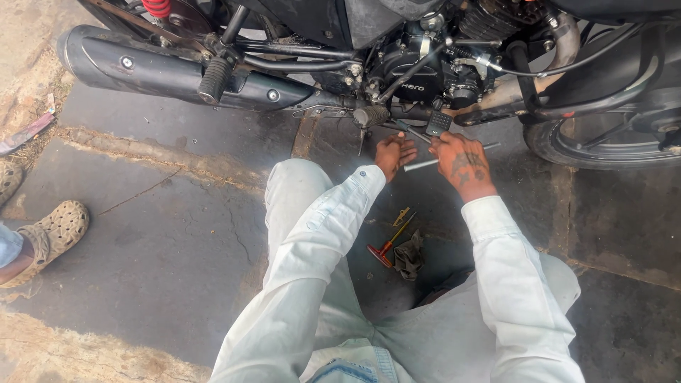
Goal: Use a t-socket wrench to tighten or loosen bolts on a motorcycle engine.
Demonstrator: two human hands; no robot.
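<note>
Right hand (462, 162) fingers clamp the stiff, probably slick steel rod (425, 164) mid-shaft (left hand (394, 152) seemingly curled on its end).

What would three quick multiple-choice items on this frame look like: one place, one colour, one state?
1. Where does the red-handled tool lie?
A. on the ground between the person's arms
B. on the exhaust pipe
C. in the left hand

2. What colour is the spring coil at the top left?
A. blue
B. red
C. green

3. What is the right hand doing?
A. resting flat on the ground
B. gripping a thin metal rod
C. holding the rag

Key: 1 A, it lies on the stone beside the rag; 2 B, the coil is plainly red; 3 B, the fingers are closed around the rod near the left hand.
</note>
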